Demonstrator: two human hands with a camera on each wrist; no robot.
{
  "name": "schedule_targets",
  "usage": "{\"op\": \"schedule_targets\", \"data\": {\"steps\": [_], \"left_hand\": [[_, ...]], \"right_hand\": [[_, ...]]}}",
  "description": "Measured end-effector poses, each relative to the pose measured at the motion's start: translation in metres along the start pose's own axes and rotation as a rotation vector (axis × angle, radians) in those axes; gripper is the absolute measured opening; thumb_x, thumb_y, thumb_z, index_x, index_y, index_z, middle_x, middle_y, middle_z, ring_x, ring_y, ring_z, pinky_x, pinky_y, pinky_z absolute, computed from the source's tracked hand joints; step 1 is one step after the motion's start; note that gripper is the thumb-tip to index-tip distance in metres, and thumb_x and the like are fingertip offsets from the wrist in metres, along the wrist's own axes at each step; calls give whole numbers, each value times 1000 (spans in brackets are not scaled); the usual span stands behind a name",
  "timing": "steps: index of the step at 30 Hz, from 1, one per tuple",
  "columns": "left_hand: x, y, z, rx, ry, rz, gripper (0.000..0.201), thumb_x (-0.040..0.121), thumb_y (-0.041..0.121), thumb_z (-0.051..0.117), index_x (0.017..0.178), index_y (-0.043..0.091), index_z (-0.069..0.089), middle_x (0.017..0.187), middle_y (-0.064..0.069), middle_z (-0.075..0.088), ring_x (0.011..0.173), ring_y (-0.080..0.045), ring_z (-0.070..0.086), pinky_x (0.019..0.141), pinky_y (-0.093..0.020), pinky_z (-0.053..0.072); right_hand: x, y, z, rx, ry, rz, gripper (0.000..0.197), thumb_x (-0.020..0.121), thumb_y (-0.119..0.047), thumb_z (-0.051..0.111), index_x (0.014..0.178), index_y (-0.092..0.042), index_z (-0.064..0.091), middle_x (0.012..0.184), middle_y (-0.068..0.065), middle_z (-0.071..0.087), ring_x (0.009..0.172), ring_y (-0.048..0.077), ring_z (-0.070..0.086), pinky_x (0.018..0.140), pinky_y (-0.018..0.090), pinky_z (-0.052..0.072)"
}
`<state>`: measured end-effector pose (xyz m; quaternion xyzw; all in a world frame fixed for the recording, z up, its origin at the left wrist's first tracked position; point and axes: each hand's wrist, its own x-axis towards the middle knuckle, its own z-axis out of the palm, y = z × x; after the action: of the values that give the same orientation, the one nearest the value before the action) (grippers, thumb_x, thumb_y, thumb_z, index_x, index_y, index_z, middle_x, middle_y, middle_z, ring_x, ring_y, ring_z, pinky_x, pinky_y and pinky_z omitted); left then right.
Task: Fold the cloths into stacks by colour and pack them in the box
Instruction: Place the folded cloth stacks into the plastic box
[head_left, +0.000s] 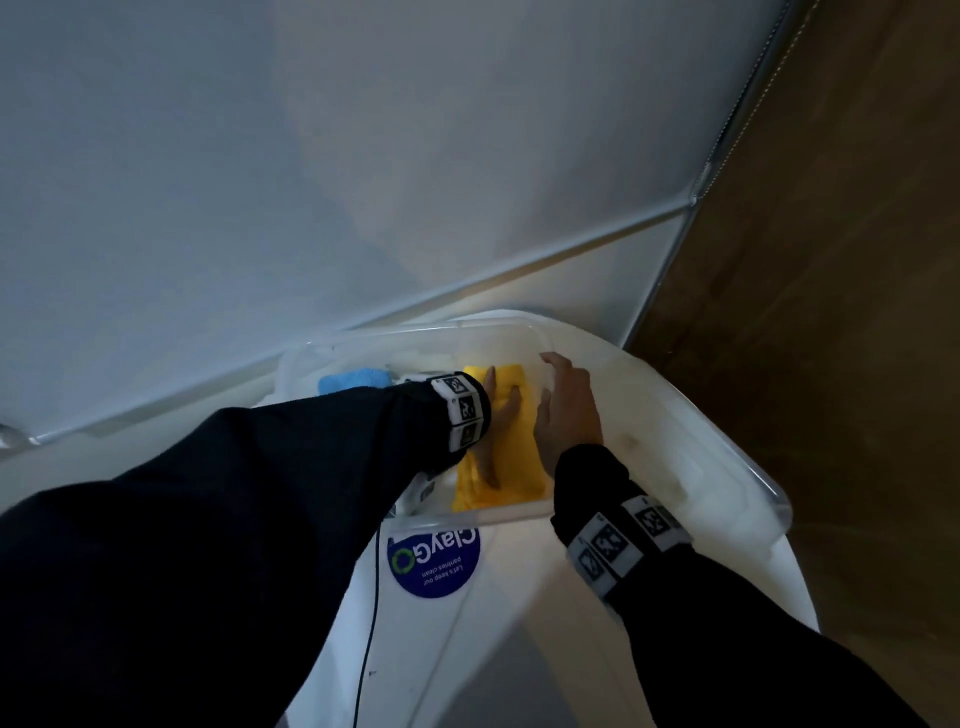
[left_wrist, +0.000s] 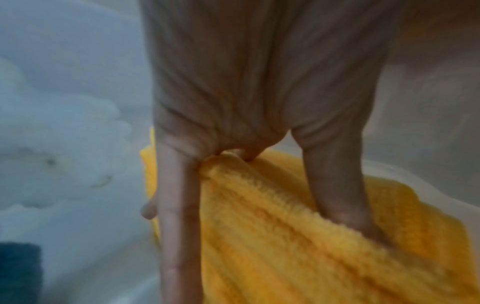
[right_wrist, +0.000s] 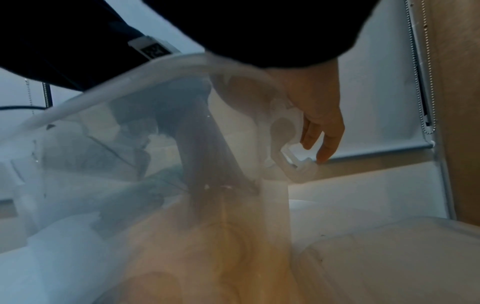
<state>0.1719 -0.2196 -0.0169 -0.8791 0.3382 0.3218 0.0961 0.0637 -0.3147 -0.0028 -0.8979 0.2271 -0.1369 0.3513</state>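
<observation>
A clear plastic bin (head_left: 415, 332) stands on a white table. A yellow ribbed cloth (head_left: 519, 457) lies folded in its right half. My left hand (head_left: 498, 415) reaches into the bin and presses on the cloth with spread, straight fingers. In the left wrist view a ridge of the yellow cloth (left_wrist: 285, 246) bunches up between the fingers (left_wrist: 176, 205) of the left hand (left_wrist: 246, 82). My right hand (head_left: 566, 410) rests over the bin's right wall with relaxed fingers. In the right wrist view the right hand (right_wrist: 317, 115) touches the moulded handle on the bin's rim (right_wrist: 130, 82).
A blue cloth (head_left: 353, 379) and pale crumpled items (left_wrist: 64, 144) lie in the bin's left part. A round blue sticker (head_left: 434, 564) and a thin black cable (head_left: 369, 623) are on the table. A white blind (head_left: 311, 156) hangs behind, with a brown wall (head_left: 831, 312) to the right.
</observation>
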Motion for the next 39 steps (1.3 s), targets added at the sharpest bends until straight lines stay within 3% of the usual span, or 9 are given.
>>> {"op": "schedule_targets", "data": {"steps": [5,15,20,25,28,31,33,36,39], "left_hand": [[-60,-14,-29,-20,-81,68,90,84,44,65,152,17,12,159,-10,11,143,-29,21,116,-41,23],[-215,-113,18,-901,511,-95,43,85,30,68,124,18,54,103,-8,65,83,-21,60,70,-30,50],[-286,-169,112,-1154,438,-321,33,86,29,66,117,23,55,101,-8,66,91,-26,66,73,-37,53],[-336,-205,207,-1061,415,-811,53,80,34,73,123,9,55,119,-15,64,111,-30,57,94,-36,44],[-358,-212,251,-1053,119,-962,102,61,53,82,137,1,38,142,-17,43,129,-32,43,104,-39,38],[-380,-213,285,-1119,-55,-1053,139,29,63,86,140,0,31,141,-19,43,125,-35,46,100,-43,43],[-390,-202,301,-1247,-96,-1061,116,48,57,86,137,1,38,135,-19,49,116,-32,53,94,-39,46],[-391,-185,326,-1512,-119,-1013,95,55,56,84,129,5,53,115,-17,62,96,-28,62,82,-34,52],[-385,-175,331,-1621,-61,-1009,97,48,52,88,126,4,57,112,-17,65,98,-31,64,82,-35,54]], "right_hand": [[-2,-14,-6,-118,-64,75,46,95,-6,36,136,-26,36,126,11,44,99,34,56,82,40,47],[-11,-47,-7,-339,-1,209,33,92,-13,43,123,-23,49,132,14,37,118,37,40,94,48,35],[-74,-138,39,78,225,-165,29,77,-15,44,97,-13,65,110,16,53,105,36,50,84,43,44],[-195,-187,127,349,-211,-457,20,78,-11,44,82,-12,64,93,7,51,86,24,56,77,30,46],[-249,-182,165,241,-575,-250,16,85,-18,52,96,-14,62,105,6,48,103,26,57,84,35,48],[-264,-165,191,-86,-1002,128,73,74,-57,65,131,-16,45,132,8,39,124,30,46,100,33,39],[-270,-164,188,-268,-1201,212,102,63,-71,65,141,-11,36,141,11,42,127,32,46,105,39,39],[-278,-160,194,-160,-1279,345,82,74,-50,74,133,0,47,122,15,58,111,31,58,100,41,47],[-277,-164,184,-122,-1265,436,70,75,-47,73,119,4,55,86,12,63,75,22,62,69,33,54]]}}
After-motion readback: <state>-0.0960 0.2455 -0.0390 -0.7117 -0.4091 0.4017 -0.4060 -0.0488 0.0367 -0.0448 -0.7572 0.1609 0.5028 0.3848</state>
